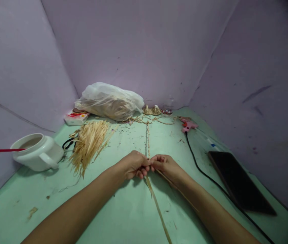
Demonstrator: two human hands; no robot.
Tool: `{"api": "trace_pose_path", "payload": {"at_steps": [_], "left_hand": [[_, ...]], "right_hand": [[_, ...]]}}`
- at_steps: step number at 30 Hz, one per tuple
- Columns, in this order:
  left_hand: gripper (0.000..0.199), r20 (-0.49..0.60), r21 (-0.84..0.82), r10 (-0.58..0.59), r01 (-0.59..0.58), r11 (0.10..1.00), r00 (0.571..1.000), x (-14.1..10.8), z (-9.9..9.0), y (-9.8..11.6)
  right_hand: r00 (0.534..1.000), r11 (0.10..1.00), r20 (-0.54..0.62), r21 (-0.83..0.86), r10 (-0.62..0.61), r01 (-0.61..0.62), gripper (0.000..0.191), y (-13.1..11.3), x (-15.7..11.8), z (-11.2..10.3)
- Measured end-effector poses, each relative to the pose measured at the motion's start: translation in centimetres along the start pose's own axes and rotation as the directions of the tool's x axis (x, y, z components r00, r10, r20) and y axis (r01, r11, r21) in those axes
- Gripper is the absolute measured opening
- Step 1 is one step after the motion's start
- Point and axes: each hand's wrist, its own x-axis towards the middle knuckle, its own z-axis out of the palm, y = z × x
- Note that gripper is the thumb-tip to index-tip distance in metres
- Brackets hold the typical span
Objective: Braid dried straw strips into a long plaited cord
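Note:
A thin braided cord (148, 139) runs straight from the back of the green table down to both hands, which meet at its near end. My left hand (137, 165) is closed, its thumb and fingers pinching the cord from the left. From the right, my right hand (164, 166) pinches the same spot, also closed. One long flat fibre strand (156, 205) trails from the hands toward the near edge, and a second strand passes along my right forearm. The fingertips hide the exact join.
Left: a bundle of straw-coloured fibre (90, 142) and a white pot (38, 152). Back: a plastic bag (110, 100), a red-and-white packet (76, 118) and loose cords. Right: a pink glue gun (189, 125) with a black cable (205, 174), and a dark flat device (240, 183).

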Motion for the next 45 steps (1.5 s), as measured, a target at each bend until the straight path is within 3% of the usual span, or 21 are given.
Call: {"api": "trace_pose_path", "payload": {"at_steps": [5, 9, 12, 16, 19, 23, 28, 31, 33, 35, 38, 39, 41, 43, 45], "left_hand": [[0.014, -0.145, 0.291, 0.059, -0.015, 0.957, 0.988, -0.3, -0.2, 0.7], [0.014, -0.147, 0.348, 0.112, -0.055, 0.936, 0.983, -0.1, -0.1, 0.6], [0.009, -0.188, 0.348, 0.175, -0.101, 0.932, 0.966, 0.7, -0.2, -0.2], [0.008, -0.249, 0.363, 0.234, -0.134, 0.922, 0.940, 1.5, -0.2, -1.1], [0.012, -0.277, 0.335, 0.200, -0.101, 0.937, 0.940, 1.0, 0.4, -0.8], [0.019, -0.287, 0.242, 0.142, -0.072, 0.968, 0.947, -0.3, 1.4, 0.3], [0.015, -0.227, 0.224, 0.188, -0.136, 0.965, 0.956, -0.1, 1.1, -0.2], [0.012, -0.166, 0.258, 0.229, -0.182, 0.949, 0.959, 0.5, 0.4, -0.8], [0.010, -0.130, 0.246, 0.238, -0.201, 0.948, 0.963, 0.6, 0.1, -0.8], [0.008, -0.114, 0.221, 0.226, -0.197, 0.955, 0.967, 0.4, 0.0, -0.5], [0.007, -0.099, 0.196, 0.200, -0.178, 0.964, 0.975, 0.1, 0.0, -0.2], [0.007, -0.089, 0.196, 0.205, -0.184, 0.963, 0.975, 0.1, 0.0, -0.1], [0.007, -0.070, 0.202, 0.226, -0.208, 0.957, 0.972, 0.1, -0.1, -0.2], [0.008, -0.066, 0.199, 0.240, -0.223, 0.954, 0.969, 0.3, -0.1, -0.3], [0.008, -0.074, 0.194, 0.239, -0.221, 0.956, 0.968, 0.4, -0.2, -0.4]], "right_hand": [[0.989, 0.920, -0.001, -0.369, -0.147, 0.137, 0.006, 0.2, 0.1, -0.7], [0.943, 0.683, 0.058, -0.676, -0.326, 0.278, 0.011, -0.2, -0.6, -0.9], [0.919, 0.526, 0.065, -0.803, -0.388, 0.279, 0.016, -0.6, -1.4, -0.6], [0.922, 0.479, -0.039, -0.863, -0.384, 0.163, 0.017, -1.2, -2.3, 0.1], [0.943, 0.487, -0.068, -0.867, -0.324, 0.105, 0.016, -1.6, -2.7, 0.5], [0.948, 0.442, 0.004, -0.884, -0.319, 0.153, 0.017, -1.6, -3.1, 0.8], [0.939, 0.355, 0.089, -0.911, -0.332, 0.212, 0.019, -1.7, -3.4, 1.1], [0.951, 0.405, 0.150, -0.878, -0.271, 0.254, 0.016, -2.1, -3.5, 0.5], [0.967, 0.523, 0.159, -0.818, -0.198, 0.241, 0.017, -2.5, -3.3, -0.4], [0.985, 0.706, 0.074, -0.689, -0.157, 0.164, 0.024, -2.7, -2.7, -1.4], [0.973, 0.943, -0.190, -0.327, -0.129, 0.061, 0.022, -2.8, -1.6, -2.2], [0.973, 0.979, -0.220, -0.203, -0.072, 0.027, 0.017, -2.7, -1.3, -2.1], [0.988, 0.998, -0.143, -0.020, 0.058, -0.061, 0.011, -2.5, -1.1, -1.4], [0.990, 0.990, -0.021, 0.030, 0.138, -0.137, 0.006, -2.3, -1.2, -0.4], [0.989, 0.989, -0.009, -0.016, 0.147, -0.147, 0.004, -2.0, -1.4, 0.4]]}}
